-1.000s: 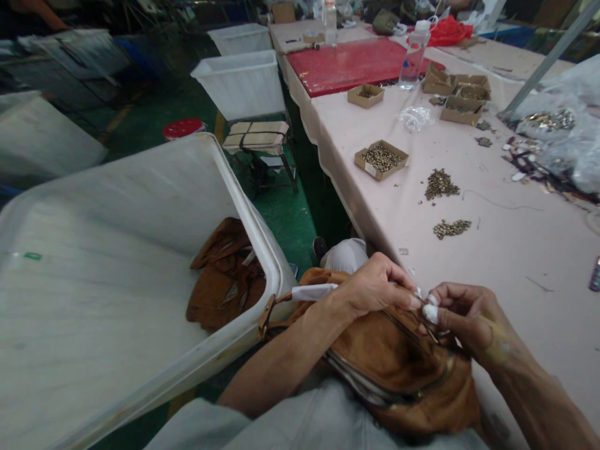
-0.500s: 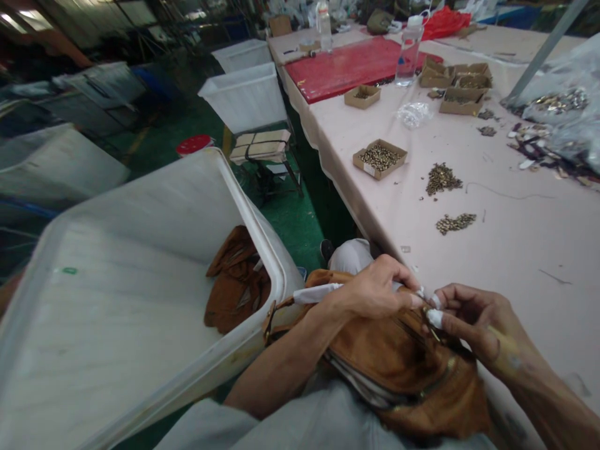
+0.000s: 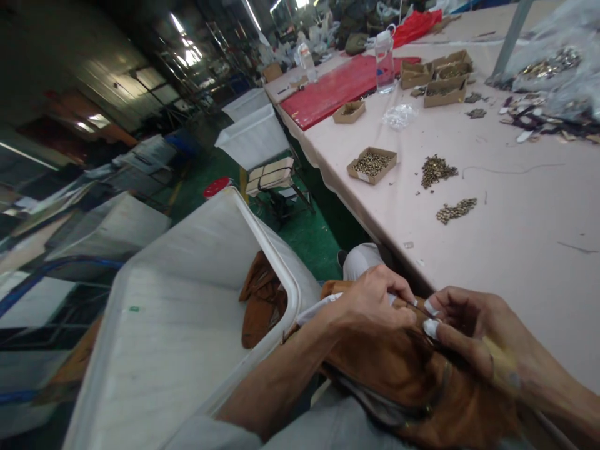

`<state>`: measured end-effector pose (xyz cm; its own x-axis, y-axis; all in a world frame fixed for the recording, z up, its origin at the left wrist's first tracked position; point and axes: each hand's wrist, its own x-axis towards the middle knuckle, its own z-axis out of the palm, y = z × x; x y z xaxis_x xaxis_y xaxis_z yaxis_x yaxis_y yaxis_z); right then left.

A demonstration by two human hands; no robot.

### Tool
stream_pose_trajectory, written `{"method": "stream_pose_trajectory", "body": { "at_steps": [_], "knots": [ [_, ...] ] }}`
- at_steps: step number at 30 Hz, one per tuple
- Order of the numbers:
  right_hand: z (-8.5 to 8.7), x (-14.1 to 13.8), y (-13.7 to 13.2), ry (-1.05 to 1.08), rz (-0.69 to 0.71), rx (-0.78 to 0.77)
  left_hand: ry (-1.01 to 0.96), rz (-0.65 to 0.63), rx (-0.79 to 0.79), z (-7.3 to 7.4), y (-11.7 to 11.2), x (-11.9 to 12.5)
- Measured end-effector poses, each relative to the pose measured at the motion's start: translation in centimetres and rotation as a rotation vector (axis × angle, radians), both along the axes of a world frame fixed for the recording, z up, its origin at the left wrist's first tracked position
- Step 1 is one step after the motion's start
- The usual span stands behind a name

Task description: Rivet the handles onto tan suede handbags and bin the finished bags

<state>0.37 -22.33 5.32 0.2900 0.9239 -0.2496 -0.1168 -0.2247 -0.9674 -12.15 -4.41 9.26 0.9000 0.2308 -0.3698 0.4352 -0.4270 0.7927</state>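
A brown suede-like bag point(image 3: 375, 362) with a zipper lies across my lap. My left hand point(image 3: 372, 300) is closed on its upper edge, thumb and forefinger pinched together. Close by on the right, my right hand point(image 3: 478, 325) pinches with white-wrapped thumb and fingertip at the same edge. A thin dark piece shows between the two hands, too small to name. What sits inside the right pinch is hidden by the fingers.
A large white bin point(image 3: 187, 331) on the left holds brown pieces point(image 3: 265, 306). On the pink-covered table point(image 3: 525, 212) are a small box of metal parts point(image 3: 372, 164), loose metal piles point(image 3: 437, 170), a water bottle point(image 3: 385, 65) and a grey pole point(image 3: 510, 44).
The view has tilted and shifted, so the bin appears lower and further right. Both hands stay at the bag's edge, with only small finger movements.
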Motion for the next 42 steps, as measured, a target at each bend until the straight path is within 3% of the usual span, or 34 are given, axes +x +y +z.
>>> {"method": "stream_pose_trajectory", "body": {
  "at_steps": [7, 13, 23, 28, 36, 40, 42],
  "knots": [
    [-0.9, -1.5, -0.8, -0.167, -0.044, 0.062, 0.025, -0.021, 0.03, 1.9, -1.6, -1.2],
    [-0.7, -1.6, -1.0, -0.229, -0.012, 0.085, 0.082, 0.105, 0.019, 2.8, -2.4, -1.6],
    [-1.5, -2.3, -1.4, -0.372, -0.012, 0.107, 0.069, 0.123, -0.035, 2.0, -1.9, -2.8],
    [-1.3, -2.6, -1.2, -0.454, 0.0, 0.174, 0.103, 0.057, 0.132, 1.8, -2.3, -3.4],
    [-1.4, -4.5, -1.9, -0.671, -0.084, 0.288, 0.12, -0.009, 0.476, 2.0, -5.0, -5.1],
    [-1.5, -4.7, -2.0, -0.694, -0.094, 0.31, 0.035, 0.0, 0.558, 1.4, -5.7, -5.8],
    [-1.4, -4.7, -2.1, -0.705, -0.102, 0.322, 0.011, 0.034, 0.506, 1.4, -5.6, -5.9]
  ]
}}
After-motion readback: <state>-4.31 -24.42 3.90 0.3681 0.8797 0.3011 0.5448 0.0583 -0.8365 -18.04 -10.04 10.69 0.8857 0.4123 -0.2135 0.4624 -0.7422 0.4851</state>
